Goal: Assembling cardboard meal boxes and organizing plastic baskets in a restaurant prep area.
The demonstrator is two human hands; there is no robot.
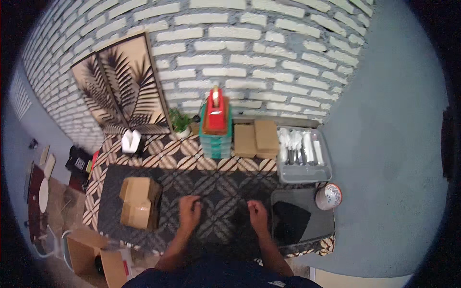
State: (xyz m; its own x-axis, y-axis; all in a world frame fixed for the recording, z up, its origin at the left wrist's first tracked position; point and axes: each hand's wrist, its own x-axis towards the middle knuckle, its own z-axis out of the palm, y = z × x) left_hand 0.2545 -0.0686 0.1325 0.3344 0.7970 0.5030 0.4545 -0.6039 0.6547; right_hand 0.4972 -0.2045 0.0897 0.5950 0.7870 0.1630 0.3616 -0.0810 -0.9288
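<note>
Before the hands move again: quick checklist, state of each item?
1. Left hand free of any object: cannot tell, fingers curled on the dark patterned cloth.
2. Right hand free: cannot tell, same curl on the cloth.
3. Open brown cardboard box apart from left hand: ok.
4. Grey plastic tray holding black fabric beside right hand: ok, not touching.
5. Round patterned bowl on tray's far corner: ok, upright.
6. Grey cutlery bin behind tray: ok.
</note>
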